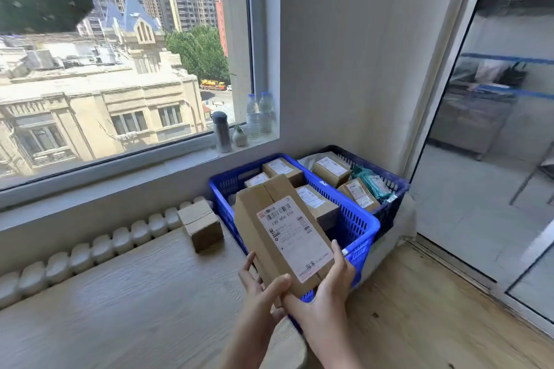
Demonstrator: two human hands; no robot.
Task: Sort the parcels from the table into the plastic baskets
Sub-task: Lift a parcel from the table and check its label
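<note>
I hold a long cardboard parcel with a white shipping label, tilted up over the near blue basket. My left hand grips its lower left edge, thumb on the front face. My right hand cups its lower right corner from underneath. The near basket holds several boxed parcels. A darker blue basket behind it holds boxes and a green soft parcel. A small cardboard box sits on the wooden table at the back.
A white radiator runs along the table's far edge under the window. A flask, a small pot and two water bottles stand on the sill. A glass door is at right, above wooden floor.
</note>
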